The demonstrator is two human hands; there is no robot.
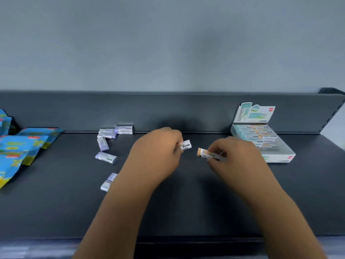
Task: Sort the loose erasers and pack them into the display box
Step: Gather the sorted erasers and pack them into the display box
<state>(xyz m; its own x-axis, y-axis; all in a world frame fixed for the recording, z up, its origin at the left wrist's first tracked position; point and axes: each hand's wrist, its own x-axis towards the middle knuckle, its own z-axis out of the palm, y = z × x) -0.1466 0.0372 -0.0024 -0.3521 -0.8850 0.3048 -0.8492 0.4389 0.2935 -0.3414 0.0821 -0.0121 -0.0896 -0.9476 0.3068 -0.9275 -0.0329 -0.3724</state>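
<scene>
- Dark shelf [56, 212], raised back; grey wall [168, 43] behind.
- My left hand [156, 154] pinches 1 barcoded eraser [185, 145]; my right hand [237, 156], 1 orange-tipped eraser [204, 153]; hands apart.

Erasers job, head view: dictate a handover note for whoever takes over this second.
Hands: the left hand pinches a white-sleeved eraser; the right hand pinches an orange-tipped eraser. Both are at mid-shelf.
Done: the display box at the right rear holds rows of packed erasers at its back; its front part is bare.
Left: pack the two held erasers, then sort the purple erasers lying loose on the shelf at the left. Some sit against the back wall, and one is partly hidden by the left forearm.
</scene>
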